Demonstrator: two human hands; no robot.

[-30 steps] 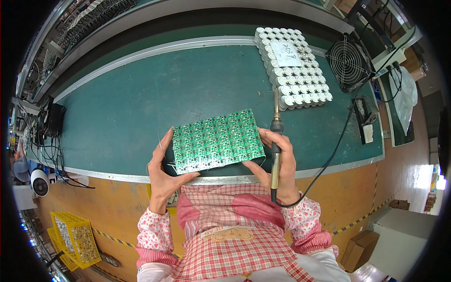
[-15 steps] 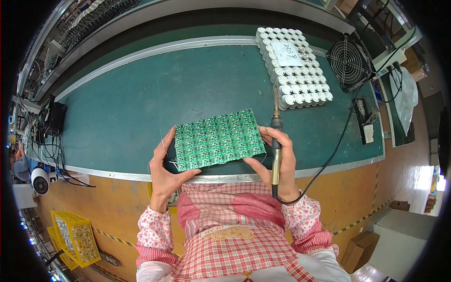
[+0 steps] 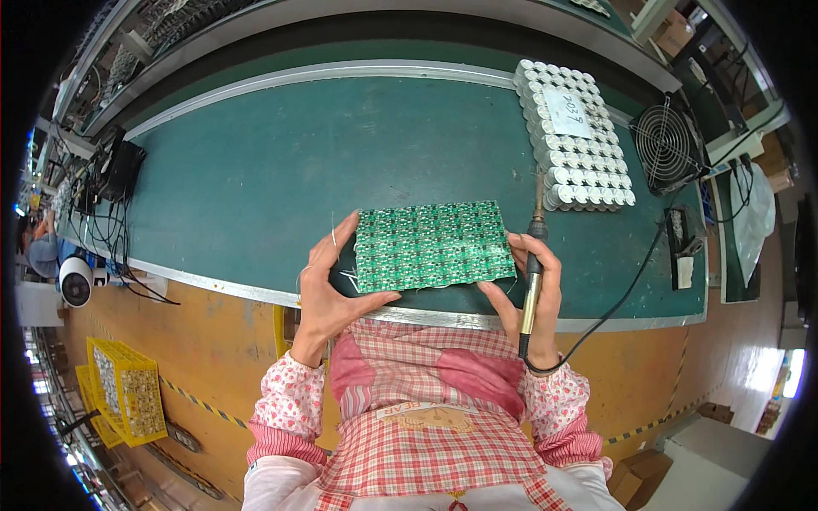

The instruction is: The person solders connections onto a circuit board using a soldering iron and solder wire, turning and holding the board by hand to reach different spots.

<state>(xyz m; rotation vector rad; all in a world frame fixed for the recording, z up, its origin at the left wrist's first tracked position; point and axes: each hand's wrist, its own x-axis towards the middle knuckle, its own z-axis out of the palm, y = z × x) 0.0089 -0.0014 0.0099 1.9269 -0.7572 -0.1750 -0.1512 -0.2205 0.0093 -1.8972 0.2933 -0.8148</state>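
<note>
A green circuit board panel [image 3: 430, 247], covered with rows of small components, is held between my two hands above the near edge of the bench. My left hand [image 3: 328, 285] grips its left end, thumb along the near edge and fingers behind. Thin pale wire ends [image 3: 333, 230] stick out by those fingers. The panel's right end is pinched by my right hand [image 3: 545, 289], which also holds a soldering iron [image 3: 531, 298]. The iron's tip points away from me, toward the stacked white cylindrical cells [image 3: 588, 162], and its black cord trails right.
The green bench top [image 3: 281, 162] has a metal edge. At the right stand a black fan [image 3: 666, 143] and a small dark tray [image 3: 683, 238]. Black cables [image 3: 119, 230] hang at the left end. A yellow crate [image 3: 132, 387] sits lower left.
The panel and both hands have shifted right in the picture, along with the bench and cells. The panel is now more level, its right end lower. Both hands keep their hold.
</note>
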